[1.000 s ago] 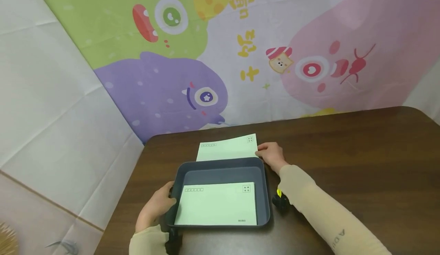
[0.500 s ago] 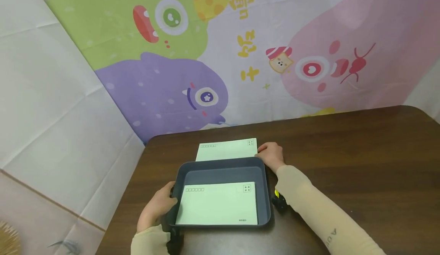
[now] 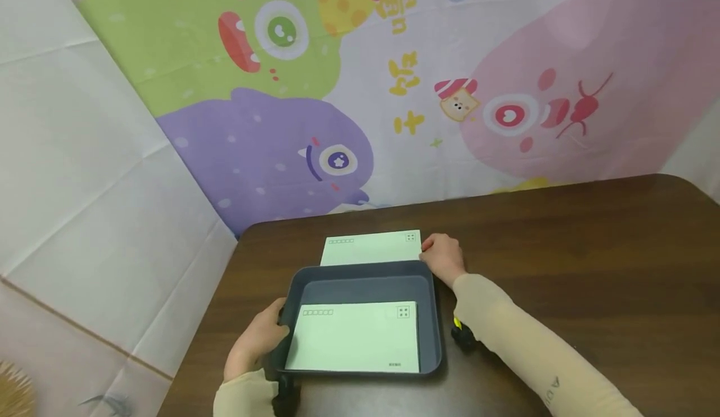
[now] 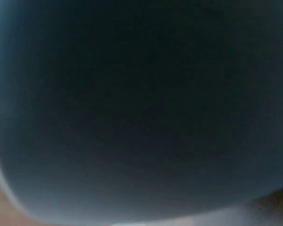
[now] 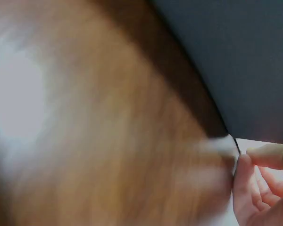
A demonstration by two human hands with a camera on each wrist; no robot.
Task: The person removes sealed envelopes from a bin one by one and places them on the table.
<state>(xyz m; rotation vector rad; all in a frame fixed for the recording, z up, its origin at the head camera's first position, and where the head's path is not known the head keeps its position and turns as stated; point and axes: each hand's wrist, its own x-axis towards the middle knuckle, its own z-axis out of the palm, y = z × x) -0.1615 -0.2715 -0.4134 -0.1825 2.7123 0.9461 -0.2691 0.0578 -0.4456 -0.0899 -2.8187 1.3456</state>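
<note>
A dark grey tray (image 3: 437, 323) lies on the brown table, with a pale envelope (image 3: 354, 337) flat inside its near part. The left hand (image 3: 255, 340) grips the tray's left wall, thumb over the rim and fingers outside, mostly hidden. Behind the tray, a second pale envelope (image 3: 368, 248) lies with its near part hidden by the tray's far wall. The right hand (image 3: 444, 257) pinches this envelope's right edge; in the right wrist view, the hand (image 5: 264, 188) has thumb and index tip together at it, below the tray (image 5: 245, 70). The left wrist view shows mostly a dark, blurred surface.
The brown table (image 3: 590, 267) extends to the right. A cloth with cartoon figures (image 3: 427, 173) hangs behind it, and pale panels (image 3: 112, 154) stand at the left. A black wrist device (image 3: 463, 336) sits under the right sleeve, close to the tray's right wall.
The far envelope's raised, bent far edge has come down and lies flatter and straighter, a little nearer the tray. The right hand keeps its place at that edge; the left hand has barely moved.
</note>
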